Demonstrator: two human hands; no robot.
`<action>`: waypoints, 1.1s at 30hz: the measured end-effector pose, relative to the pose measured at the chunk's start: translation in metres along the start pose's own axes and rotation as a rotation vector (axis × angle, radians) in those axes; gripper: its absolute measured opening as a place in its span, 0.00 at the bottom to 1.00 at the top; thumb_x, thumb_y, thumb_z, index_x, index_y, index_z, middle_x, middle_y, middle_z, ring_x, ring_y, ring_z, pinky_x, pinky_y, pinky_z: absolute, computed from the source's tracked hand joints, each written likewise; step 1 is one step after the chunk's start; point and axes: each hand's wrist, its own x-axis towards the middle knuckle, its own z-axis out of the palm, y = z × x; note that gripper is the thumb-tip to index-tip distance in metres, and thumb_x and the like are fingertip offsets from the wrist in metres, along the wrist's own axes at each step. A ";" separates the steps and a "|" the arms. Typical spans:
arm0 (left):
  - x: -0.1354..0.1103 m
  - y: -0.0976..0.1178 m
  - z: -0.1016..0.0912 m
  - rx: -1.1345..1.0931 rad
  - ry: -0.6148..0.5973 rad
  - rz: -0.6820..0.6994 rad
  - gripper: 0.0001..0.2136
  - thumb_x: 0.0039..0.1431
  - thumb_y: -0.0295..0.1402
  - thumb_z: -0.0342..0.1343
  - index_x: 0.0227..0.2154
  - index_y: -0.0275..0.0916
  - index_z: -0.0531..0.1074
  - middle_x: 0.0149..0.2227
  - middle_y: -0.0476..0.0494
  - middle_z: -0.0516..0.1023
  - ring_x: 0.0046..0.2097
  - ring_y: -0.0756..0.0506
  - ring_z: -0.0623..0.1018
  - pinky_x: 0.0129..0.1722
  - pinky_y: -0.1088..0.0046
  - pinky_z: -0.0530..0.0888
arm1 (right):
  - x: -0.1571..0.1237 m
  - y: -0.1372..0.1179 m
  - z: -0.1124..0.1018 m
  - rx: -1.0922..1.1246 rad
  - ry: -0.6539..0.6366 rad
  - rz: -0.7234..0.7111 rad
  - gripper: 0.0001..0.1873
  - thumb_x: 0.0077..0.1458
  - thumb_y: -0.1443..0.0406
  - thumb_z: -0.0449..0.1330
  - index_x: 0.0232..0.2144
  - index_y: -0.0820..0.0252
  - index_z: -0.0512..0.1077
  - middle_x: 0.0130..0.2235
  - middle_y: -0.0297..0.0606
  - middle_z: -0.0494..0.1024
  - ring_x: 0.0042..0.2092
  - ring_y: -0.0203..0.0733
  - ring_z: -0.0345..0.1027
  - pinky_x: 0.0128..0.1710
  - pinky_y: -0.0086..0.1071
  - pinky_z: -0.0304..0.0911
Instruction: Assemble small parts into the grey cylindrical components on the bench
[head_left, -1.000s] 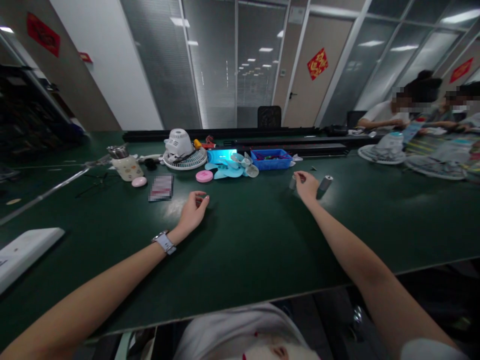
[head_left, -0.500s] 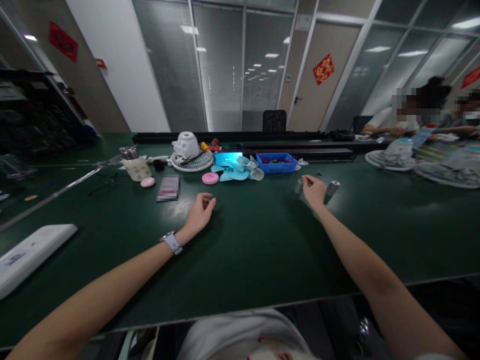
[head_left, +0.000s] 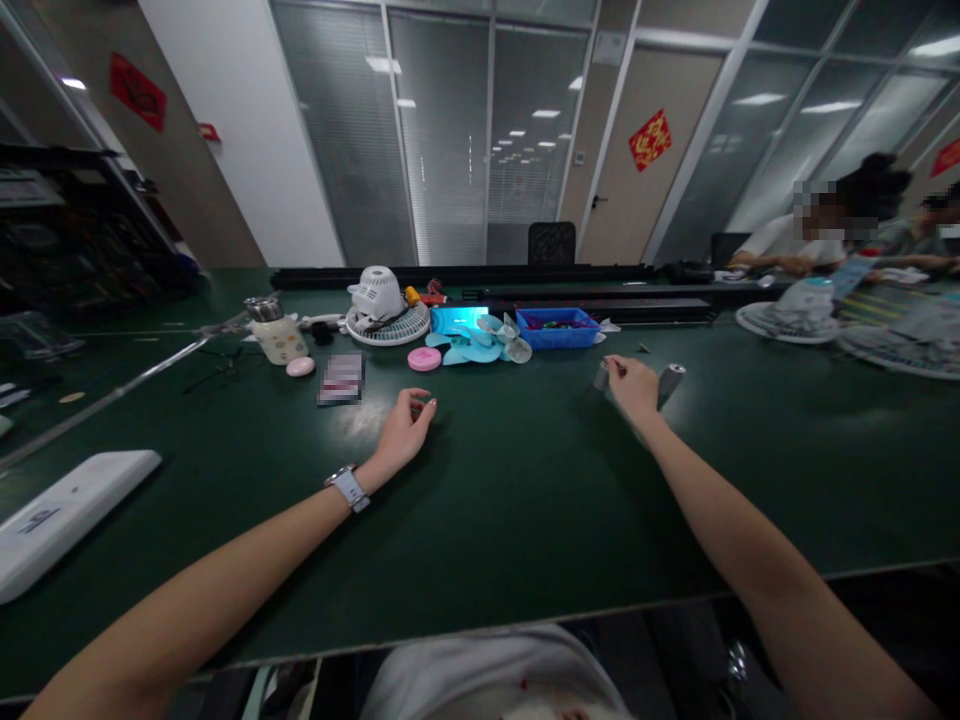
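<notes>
My left hand (head_left: 406, 428) rests on the green table with its fingers loosely curled and apart, holding nothing. A watch (head_left: 349, 488) is on that wrist. Further right, my right hand (head_left: 631, 390) has thumb and fingers pinched together; whatever lies between the fingertips is too small or hidden to name. One small grey cylinder (head_left: 601, 376) stands just left of these fingertips, partly behind them, and I cannot tell whether they touch it. A second upright grey cylinder (head_left: 671, 382) with a pale round top is right beside the back of this hand.
Along the back stand a patterned bottle (head_left: 279, 338), a white fan part (head_left: 379, 300), light blue fan blades (head_left: 474, 345), a lit phone (head_left: 459, 318) and a blue tray (head_left: 562, 338) of small parts. A white panel (head_left: 82, 515) lies left. Co-workers sit at far right.
The whole view has shifted slightly right and down. Both hands hold nearly the same pose, and the cylinders stay beside my right hand.
</notes>
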 end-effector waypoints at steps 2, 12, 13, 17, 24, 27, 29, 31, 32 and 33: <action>0.000 0.000 0.000 0.004 0.004 0.004 0.17 0.63 0.43 0.51 0.49 0.38 0.66 0.38 0.43 0.75 0.35 0.45 0.76 0.34 0.68 0.71 | -0.002 0.005 0.005 0.073 -0.020 0.039 0.22 0.58 0.54 0.57 0.49 0.59 0.77 0.41 0.47 0.82 0.40 0.51 0.75 0.43 0.41 0.67; -0.020 0.040 0.000 -0.082 -0.172 0.227 0.20 0.62 0.46 0.55 0.52 0.43 0.70 0.41 0.45 0.76 0.40 0.45 0.75 0.36 0.70 0.71 | -0.066 -0.116 -0.004 0.672 -0.322 -0.118 0.37 0.52 0.55 0.66 0.62 0.60 0.65 0.41 0.42 0.83 0.41 0.47 0.78 0.49 0.43 0.70; -0.024 0.045 0.001 -0.086 -0.202 0.267 0.19 0.62 0.46 0.55 0.53 0.44 0.71 0.42 0.45 0.76 0.42 0.45 0.75 0.37 0.70 0.71 | -0.081 -0.137 -0.007 0.748 -0.428 -0.164 0.35 0.52 0.56 0.66 0.60 0.59 0.66 0.42 0.41 0.83 0.43 0.46 0.78 0.50 0.42 0.70; -0.035 0.054 0.004 -0.049 -0.237 0.348 0.16 0.63 0.46 0.54 0.48 0.45 0.77 0.42 0.43 0.76 0.42 0.45 0.75 0.38 0.69 0.71 | -0.124 -0.189 -0.016 0.913 -0.693 -0.288 0.24 0.51 0.61 0.68 0.51 0.59 0.74 0.45 0.40 0.82 0.46 0.45 0.76 0.50 0.40 0.70; -0.024 0.057 -0.004 -0.064 -0.192 0.336 0.12 0.60 0.44 0.58 0.37 0.44 0.82 0.38 0.45 0.79 0.41 0.45 0.77 0.41 0.68 0.72 | -0.132 -0.186 -0.014 0.896 -0.713 -0.306 0.22 0.52 0.60 0.67 0.49 0.58 0.72 0.44 0.38 0.81 0.44 0.42 0.76 0.48 0.38 0.70; -0.015 0.057 -0.014 -0.070 -0.129 0.320 0.12 0.59 0.44 0.59 0.37 0.43 0.82 0.38 0.45 0.81 0.40 0.45 0.77 0.39 0.69 0.72 | -0.134 -0.187 -0.013 0.878 -0.717 -0.306 0.24 0.52 0.58 0.67 0.50 0.58 0.71 0.45 0.39 0.80 0.45 0.42 0.75 0.47 0.38 0.70; -0.011 0.049 -0.018 -0.026 -0.130 0.303 0.12 0.58 0.44 0.60 0.37 0.44 0.82 0.38 0.45 0.81 0.39 0.44 0.76 0.37 0.69 0.71 | -0.137 -0.188 -0.013 0.900 -0.719 -0.309 0.23 0.52 0.57 0.67 0.50 0.58 0.71 0.46 0.39 0.80 0.45 0.42 0.75 0.48 0.38 0.69; -0.008 0.035 -0.017 0.027 -0.195 0.265 0.12 0.57 0.45 0.60 0.37 0.45 0.83 0.36 0.45 0.80 0.37 0.45 0.76 0.37 0.68 0.70 | -0.136 -0.186 -0.013 0.923 -0.705 -0.288 0.22 0.53 0.58 0.66 0.49 0.57 0.72 0.45 0.38 0.80 0.45 0.42 0.75 0.48 0.38 0.69; -0.008 0.027 -0.015 0.061 -0.238 0.252 0.12 0.57 0.45 0.60 0.37 0.45 0.83 0.34 0.45 0.80 0.37 0.44 0.76 0.36 0.68 0.70 | -0.132 -0.182 -0.013 0.924 -0.684 -0.269 0.21 0.53 0.58 0.66 0.48 0.57 0.72 0.45 0.38 0.80 0.45 0.42 0.75 0.48 0.38 0.69; -0.008 0.021 -0.012 0.107 -0.290 0.252 0.12 0.57 0.45 0.60 0.36 0.46 0.83 0.34 0.44 0.80 0.37 0.44 0.76 0.37 0.67 0.70 | -0.126 -0.176 -0.011 0.917 -0.647 -0.242 0.21 0.53 0.58 0.66 0.48 0.57 0.72 0.45 0.38 0.80 0.45 0.42 0.75 0.48 0.38 0.69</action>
